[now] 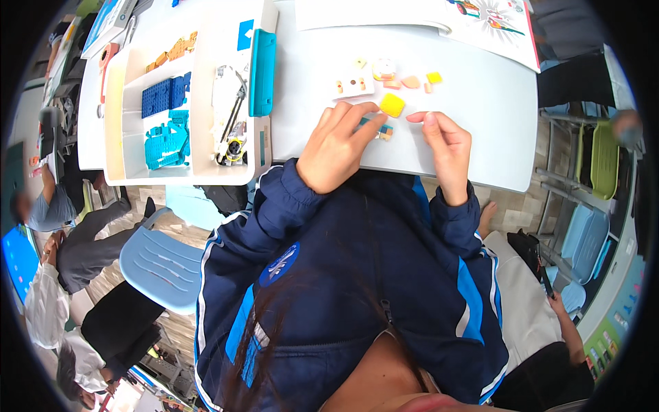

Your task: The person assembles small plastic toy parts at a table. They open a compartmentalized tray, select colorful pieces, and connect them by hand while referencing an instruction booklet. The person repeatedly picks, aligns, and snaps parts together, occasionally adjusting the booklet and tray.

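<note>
A yellow toy block (392, 105) with rounded corners sits at the tips of my left hand (336, 144), pinched between thumb and index finger. Under those fingers a small teal-and-tan brick piece (384, 132) shows in part on the table. My right hand (447, 147) is just right of the block; its index finger stretches toward the block, apart from it, and no object shows in the fingers. Beyond the hands are several pink pieces (410, 82), a smaller yellow brick (433, 77) and a white piece (353, 86) with orange bits on it.
To the left stands a white sorting tray (199, 172) with dark blue plates (165, 95), turquoise bricks (167, 141) and tan bricks. A teal lid-like piece (262, 72) rests at its right wall. An open booklet (494, 31) lies at the far right. Other people sit nearby; a blue chair (161, 264) is behind left.
</note>
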A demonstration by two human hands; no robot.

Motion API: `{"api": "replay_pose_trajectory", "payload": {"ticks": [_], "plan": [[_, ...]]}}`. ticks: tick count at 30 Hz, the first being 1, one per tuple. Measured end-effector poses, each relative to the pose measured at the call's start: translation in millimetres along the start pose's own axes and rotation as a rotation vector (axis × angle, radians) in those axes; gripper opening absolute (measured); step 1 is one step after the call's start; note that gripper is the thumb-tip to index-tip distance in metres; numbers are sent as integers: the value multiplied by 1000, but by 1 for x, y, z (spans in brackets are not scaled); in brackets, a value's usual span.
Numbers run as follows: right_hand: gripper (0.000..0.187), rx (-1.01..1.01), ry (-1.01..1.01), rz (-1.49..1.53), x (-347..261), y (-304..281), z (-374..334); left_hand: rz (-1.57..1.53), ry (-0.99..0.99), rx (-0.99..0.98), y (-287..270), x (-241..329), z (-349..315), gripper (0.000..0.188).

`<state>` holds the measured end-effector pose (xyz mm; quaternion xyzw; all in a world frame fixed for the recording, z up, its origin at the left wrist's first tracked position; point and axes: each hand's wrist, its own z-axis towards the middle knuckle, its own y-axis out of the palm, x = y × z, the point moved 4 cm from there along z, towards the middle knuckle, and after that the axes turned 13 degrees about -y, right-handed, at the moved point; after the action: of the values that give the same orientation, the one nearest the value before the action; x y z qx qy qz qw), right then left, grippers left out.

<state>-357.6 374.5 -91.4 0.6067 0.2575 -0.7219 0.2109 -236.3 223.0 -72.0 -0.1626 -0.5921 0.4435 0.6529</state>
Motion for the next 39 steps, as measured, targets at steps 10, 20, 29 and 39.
{"api": "replay_pose_trajectory", "payload": {"ticks": [10, 20, 29, 39], "plan": [[16, 18, -138, -138, -5, 23, -12, -208, -153, 141, -3, -11, 4, 19], [22, -3, 11, 186, -4, 42, -9, -371, -112, 180, -4, 7, 2, 30], [26, -48, -30, 45, -5, 55, -13, -354, -135, 111, 25, -7, -1, 54], [30, -82, 227, 528, 7, 39, -10, -769, -502, 19, 25, -23, -1, 29]]}}
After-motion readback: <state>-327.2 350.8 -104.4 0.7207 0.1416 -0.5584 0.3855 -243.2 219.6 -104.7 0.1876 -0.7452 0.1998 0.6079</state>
